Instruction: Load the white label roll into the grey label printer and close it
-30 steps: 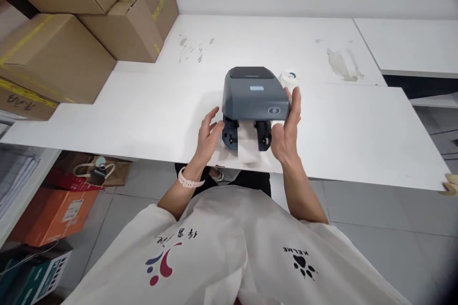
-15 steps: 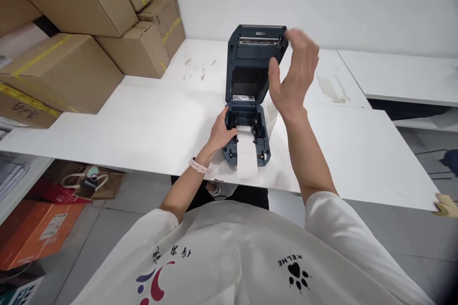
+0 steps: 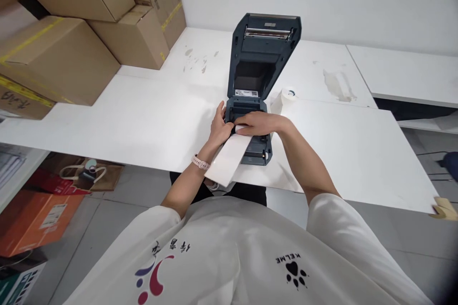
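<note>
A dark grey label printer (image 3: 263,52) stands on the white table (image 3: 143,119) with its lid swung up and back. A white paper strip (image 3: 227,159) runs out of its open bay toward me, skewed to the left. My left hand (image 3: 219,127) rests against the printer's left side, fingers curled at the strip's inner end. My right hand (image 3: 255,124) reaches across the open bay, fingers closed on the paper there. A white label roll (image 3: 286,96) lies on the table just right of the printer.
Stacked cardboard boxes (image 3: 71,33) fill the table's far left. A second white table (image 3: 404,71) adjoins at the right. Under the table on the left sit an orange box (image 3: 36,219) and a bag (image 3: 89,176).
The printer lid went from shut to fully raised. My right hand left the lid and came down into the bay. The paper strip now lies pulled out longer and slanted left.
</note>
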### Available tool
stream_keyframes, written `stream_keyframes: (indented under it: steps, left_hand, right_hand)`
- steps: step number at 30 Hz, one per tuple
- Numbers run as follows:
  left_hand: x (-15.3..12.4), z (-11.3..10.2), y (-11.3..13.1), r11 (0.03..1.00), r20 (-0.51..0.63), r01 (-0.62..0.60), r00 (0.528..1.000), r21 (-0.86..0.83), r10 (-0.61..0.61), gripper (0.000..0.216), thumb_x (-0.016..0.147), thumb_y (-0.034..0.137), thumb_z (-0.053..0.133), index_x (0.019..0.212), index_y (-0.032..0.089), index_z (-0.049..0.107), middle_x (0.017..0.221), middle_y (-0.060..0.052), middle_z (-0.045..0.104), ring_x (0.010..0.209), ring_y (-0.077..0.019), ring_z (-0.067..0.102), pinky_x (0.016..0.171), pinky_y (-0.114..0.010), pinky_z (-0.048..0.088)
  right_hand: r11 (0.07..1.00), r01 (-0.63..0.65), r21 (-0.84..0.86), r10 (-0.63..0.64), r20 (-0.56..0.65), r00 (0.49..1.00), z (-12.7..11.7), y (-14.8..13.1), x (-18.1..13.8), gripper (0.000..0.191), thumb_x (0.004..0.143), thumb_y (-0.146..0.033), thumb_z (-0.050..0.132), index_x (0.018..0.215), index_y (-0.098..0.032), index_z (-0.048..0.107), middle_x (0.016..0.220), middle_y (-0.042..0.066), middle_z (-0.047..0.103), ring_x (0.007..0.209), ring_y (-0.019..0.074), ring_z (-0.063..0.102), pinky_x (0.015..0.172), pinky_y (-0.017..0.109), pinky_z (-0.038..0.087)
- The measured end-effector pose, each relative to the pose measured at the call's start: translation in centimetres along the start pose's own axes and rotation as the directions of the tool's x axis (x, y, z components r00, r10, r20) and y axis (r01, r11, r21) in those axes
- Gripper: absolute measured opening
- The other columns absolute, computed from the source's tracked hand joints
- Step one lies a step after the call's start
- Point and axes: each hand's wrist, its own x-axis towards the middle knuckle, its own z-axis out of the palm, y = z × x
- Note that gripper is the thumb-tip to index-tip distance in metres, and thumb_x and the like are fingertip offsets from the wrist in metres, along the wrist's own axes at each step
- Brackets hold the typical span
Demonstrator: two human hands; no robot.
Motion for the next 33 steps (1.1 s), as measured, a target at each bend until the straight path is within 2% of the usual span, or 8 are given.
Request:
stream_keyframes:
  steps: [5, 8, 11, 18, 24, 27, 30, 33]
  left_hand:
    - [-0.3, -0.2, 0.0, 0.998, 0.007, 0.045, 0.999, 0.032, -0.045, 0.103, 0.074, 0.014, 0.063, 0.166, 0.036, 0.022, 0.171, -0.004, 0.042, 0.161, -0.0303, 0.037, 0.129, -0.050, 0.037]
    - [-0.6, -0.2, 0.5, 0.996, 0.002, 0.071, 0.997, 0.048, -0.071, 0.102, 0.074, 0.014, 0.062, 0.165, 0.035, 0.024, 0.172, -0.005, 0.040, 0.160, -0.0303, 0.037, 0.128, -0.050, 0.039]
    - [-0.8, -0.1, 1.1, 0.995, -0.012, 0.087, 0.996, 0.051, -0.087, 0.101, 0.072, 0.013, 0.061, 0.165, 0.031, 0.026, 0.172, -0.008, 0.040, 0.159, -0.0296, 0.040, 0.127, -0.048, 0.040]
    - [-0.6, -0.1, 0.8, 0.995, -0.020, 0.089, 0.996, 0.041, -0.088, 0.102, 0.070, 0.012, 0.060, 0.165, 0.032, 0.027, 0.171, -0.008, 0.041, 0.160, -0.0305, 0.038, 0.125, -0.050, 0.043]
    - [-0.5, -0.1, 0.4, 0.997, -0.012, 0.068, 0.998, 0.024, -0.068, 0.105, 0.070, 0.012, 0.061, 0.166, 0.037, 0.025, 0.170, -0.004, 0.043, 0.160, -0.0296, 0.038, 0.128, -0.050, 0.039]
    - [-0.8, -0.1, 0.8, 0.997, -0.002, 0.080, 0.997, 0.017, -0.080, 0.107, 0.071, 0.011, 0.060, 0.167, 0.037, 0.020, 0.171, -0.004, 0.042, 0.158, -0.0308, 0.041, 0.124, -0.051, 0.044]
    - [-1.0, 0.0, 1.3, 0.993, -0.011, 0.119, 0.993, 0.009, -0.119, 0.108, 0.071, 0.010, 0.060, 0.168, 0.036, 0.018, 0.172, -0.007, 0.040, 0.154, -0.0323, 0.047, 0.116, -0.052, 0.051]
    - [-0.9, 0.0, 1.2, 0.992, -0.023, 0.123, 0.992, 0.010, -0.123, 0.109, 0.071, 0.009, 0.060, 0.168, 0.035, 0.018, 0.173, -0.008, 0.039, 0.156, -0.0316, 0.045, 0.117, -0.051, 0.050]
  right_hand:
    - [0.834, 0.298, 0.464, -0.120, -0.374, 0.920, 1.0, 3.8, -8.3, 0.054, 0.084, -0.054, 0.081, 0.131, -0.028, 0.074, 0.120, 0.007, 0.078, 0.103, 0.0261, 0.073, 0.091, 0.040, 0.056]
    - [0.745, 0.350, 0.568, 0.145, -0.649, 0.747, 3.9, 6.8, -13.6, 0.041, 0.075, -0.050, 0.091, 0.112, -0.034, 0.080, 0.100, 0.004, 0.080, 0.095, 0.0264, 0.073, 0.086, 0.042, 0.057]
    - [0.710, 0.162, 0.686, 0.463, -0.627, 0.626, 6.7, 9.4, -15.6, 0.040, 0.075, -0.045, 0.091, 0.112, -0.034, 0.080, 0.109, 0.004, 0.080, 0.107, 0.0272, 0.071, 0.092, 0.043, 0.056]
    - [0.575, 0.036, 0.817, 0.588, -0.443, 0.676, 9.1, 13.3, -12.5, 0.055, 0.068, -0.051, 0.092, 0.115, -0.026, 0.076, 0.122, 0.008, 0.078, 0.111, 0.0264, 0.071, 0.108, 0.051, 0.054]
    - [0.610, 0.136, 0.781, 0.665, -0.597, 0.449, 6.7, 17.2, -10.7, 0.084, 0.060, -0.048, 0.094, 0.136, -0.034, 0.061, 0.145, 0.012, 0.066, 0.142, 0.0319, 0.059, 0.120, 0.054, 0.047]
    - [0.615, 0.075, 0.785, 0.667, -0.569, 0.481, 5.1, 19.1, -7.9, 0.100, 0.052, -0.040, 0.096, 0.142, -0.029, 0.056, 0.155, 0.014, 0.058, 0.148, 0.0339, 0.053, 0.122, 0.052, 0.045]
    - [0.603, 0.027, 0.798, 0.686, -0.535, 0.493, 4.2, 19.8, -5.0, 0.089, 0.050, -0.042, 0.094, 0.131, -0.019, 0.063, 0.137, 0.017, 0.069, 0.131, 0.0360, 0.064, 0.110, 0.051, 0.055]
    - [0.603, 0.071, 0.795, 0.692, -0.565, 0.449, 3.3, 18.8, -3.5, 0.064, 0.067, -0.059, 0.082, 0.117, -0.021, 0.070, 0.120, 0.015, 0.076, 0.122, 0.0350, 0.068, 0.098, 0.049, 0.060]
